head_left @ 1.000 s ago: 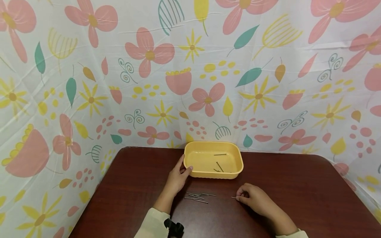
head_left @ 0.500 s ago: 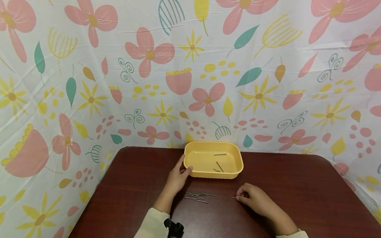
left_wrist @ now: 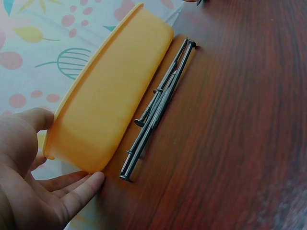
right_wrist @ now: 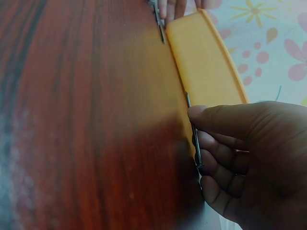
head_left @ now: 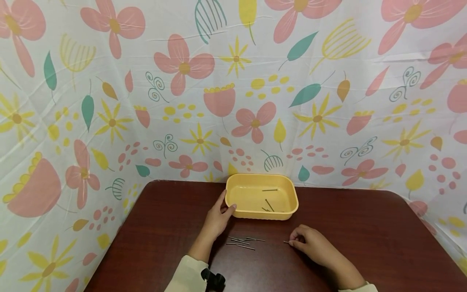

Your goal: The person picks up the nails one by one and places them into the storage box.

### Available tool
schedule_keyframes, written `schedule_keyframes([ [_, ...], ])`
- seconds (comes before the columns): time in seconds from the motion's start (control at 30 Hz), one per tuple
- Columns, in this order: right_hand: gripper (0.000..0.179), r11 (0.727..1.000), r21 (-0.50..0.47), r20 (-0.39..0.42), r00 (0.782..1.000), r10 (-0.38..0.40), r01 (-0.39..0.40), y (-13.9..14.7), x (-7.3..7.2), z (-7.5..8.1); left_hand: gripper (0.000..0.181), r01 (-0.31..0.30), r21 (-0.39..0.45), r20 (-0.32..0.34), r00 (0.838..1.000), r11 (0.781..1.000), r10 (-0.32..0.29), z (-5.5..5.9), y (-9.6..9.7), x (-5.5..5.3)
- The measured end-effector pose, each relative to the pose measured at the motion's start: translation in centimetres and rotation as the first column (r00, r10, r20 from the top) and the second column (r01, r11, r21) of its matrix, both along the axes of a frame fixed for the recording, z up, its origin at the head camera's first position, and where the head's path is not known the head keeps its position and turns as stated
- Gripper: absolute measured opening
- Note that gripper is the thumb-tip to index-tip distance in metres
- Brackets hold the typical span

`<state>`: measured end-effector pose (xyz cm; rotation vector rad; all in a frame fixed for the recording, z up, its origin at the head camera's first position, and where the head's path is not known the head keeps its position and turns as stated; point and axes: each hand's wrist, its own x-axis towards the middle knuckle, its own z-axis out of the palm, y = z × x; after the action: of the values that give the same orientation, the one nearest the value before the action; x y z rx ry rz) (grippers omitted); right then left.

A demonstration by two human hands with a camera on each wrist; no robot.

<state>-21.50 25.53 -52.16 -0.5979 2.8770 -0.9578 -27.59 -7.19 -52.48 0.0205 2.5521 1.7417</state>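
Observation:
A yellow plastic basin [head_left: 240, 198] stands at the back of the table, with several nails [head_left: 270, 190] inside. My left hand [head_left: 215, 221] holds its near left corner, thumb and fingers on either side. In the left wrist view, the hand [left_wrist: 31, 167] touches the rim and lower edge of the basin [left_wrist: 110, 91]. Between thumb and fingers, my right hand [head_left: 315, 245] pinches one nail [right_wrist: 195, 136], low over the table to the right of a pile. That pile holds several nails [head_left: 240, 241] in front of the basin, roughly parallel and partly overlapping; their heads show in the left wrist view.
The dark red-brown wooden table [head_left: 164, 227] has rounded far corners. Right behind it hangs a white cloth [head_left: 251, 81] printed with flowers and leaves. A black strap device [head_left: 213, 280] sits at the left wrist, near the pale sleeve [head_left: 187, 273].

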Motion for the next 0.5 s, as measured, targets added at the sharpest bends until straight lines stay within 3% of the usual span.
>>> schedule_keyframes([
  [0.5,0.011,0.999,-0.051,-0.083,0.997,-0.007,0.003,-0.26,0.09,0.1,0.072,-0.004,-0.007,-0.001,1.0,1.0,0.004,0.08,0.03,0.04],
])
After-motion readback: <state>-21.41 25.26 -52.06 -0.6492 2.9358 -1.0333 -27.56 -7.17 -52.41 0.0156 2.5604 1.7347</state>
